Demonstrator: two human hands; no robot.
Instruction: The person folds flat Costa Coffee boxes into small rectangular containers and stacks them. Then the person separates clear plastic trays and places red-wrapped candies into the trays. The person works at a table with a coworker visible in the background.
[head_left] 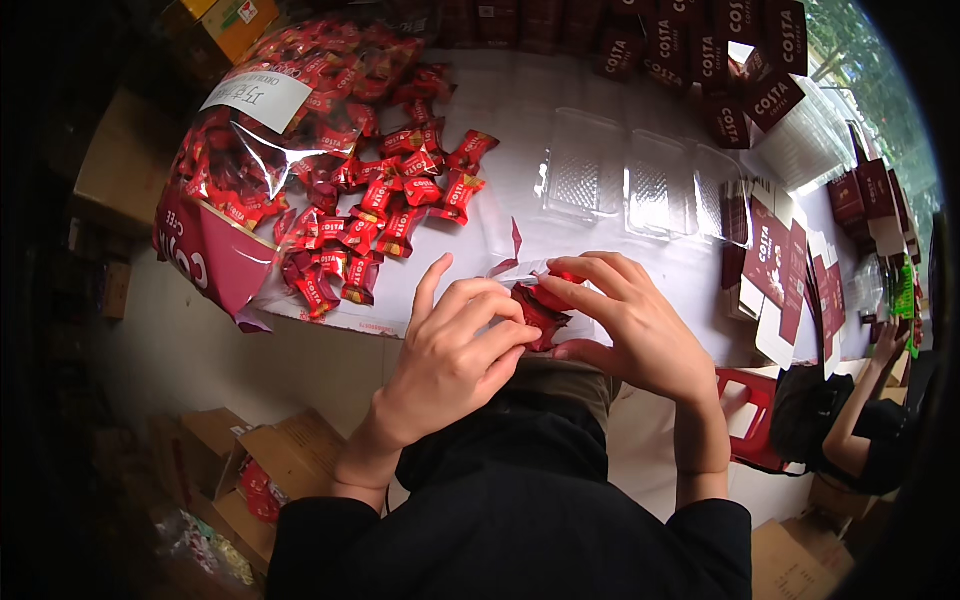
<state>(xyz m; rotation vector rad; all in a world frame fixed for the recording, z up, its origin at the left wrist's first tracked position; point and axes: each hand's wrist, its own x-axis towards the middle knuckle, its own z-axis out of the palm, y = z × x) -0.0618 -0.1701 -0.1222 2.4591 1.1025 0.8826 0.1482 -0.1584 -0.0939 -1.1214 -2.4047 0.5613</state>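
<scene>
At the table's front edge, a clear plastic tray (588, 330) holds several red wrapped candies (545, 318), partly hidden by my fingers. My right hand (635, 325) bends over the tray from the right, its fingertips and thumb around a bright red candy (566, 290). From the left, my left hand (455, 345) reaches the tray with curled fingers, the tips against the darker candies. Its index finger is raised, and what these fingers grip, if anything, is hidden. Just beyond lies a thin dark red strip (512, 250).
Loose red candies (385, 205) spill from a large clear bag (270, 150) at left. Empty clear trays (585, 165) lie ahead. Flat printed cartons (770, 260) stand at right, with dark red boxes (690, 50) behind. Another person's arm (862, 410) shows at far right. Cardboard boxes (290, 450) sit below.
</scene>
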